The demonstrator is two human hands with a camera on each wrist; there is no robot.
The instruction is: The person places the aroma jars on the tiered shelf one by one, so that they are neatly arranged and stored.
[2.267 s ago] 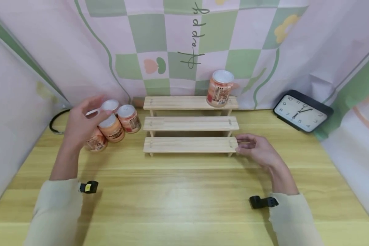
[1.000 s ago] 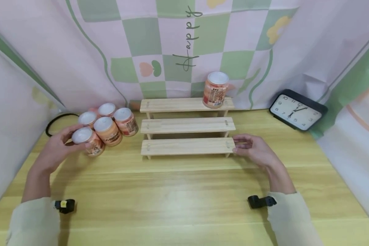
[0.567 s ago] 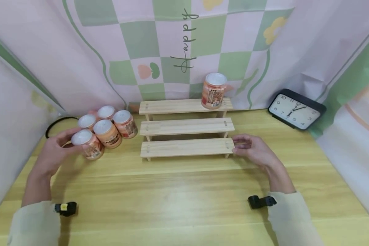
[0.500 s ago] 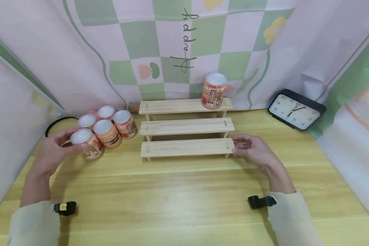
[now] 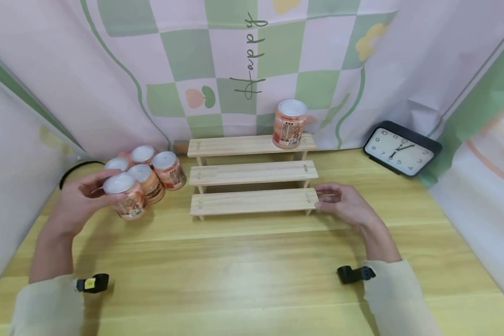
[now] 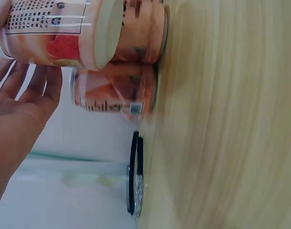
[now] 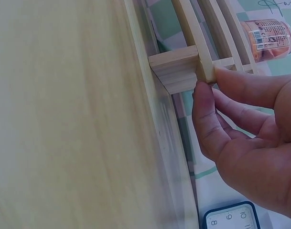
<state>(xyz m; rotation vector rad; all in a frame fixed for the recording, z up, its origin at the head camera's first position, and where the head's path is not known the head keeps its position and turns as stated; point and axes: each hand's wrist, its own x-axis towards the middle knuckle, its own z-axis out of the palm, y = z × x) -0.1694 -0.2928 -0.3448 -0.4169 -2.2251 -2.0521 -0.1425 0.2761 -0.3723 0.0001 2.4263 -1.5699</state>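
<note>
My left hand grips an orange printed can with a white lid, its fingers and thumb curled round the sides. In the left wrist view the pale base of this can shows, raised off the table and slightly tilted. Several matching cans stand close behind it on the table. At the centre is a three-step wooden rack. My right hand pinches the right end of its lowest step between thumb and fingers. Another can stands towards the right of the top step.
A black-framed clock leans at the back right of the wooden table. Behind the cans at left lies a black loop. A checked curtain hangs right behind the rack.
My left hand has come from above the cans to the nearest one, taken hold of it, and shifted it slightly right and up. The right hand keeps its place on the rack.
</note>
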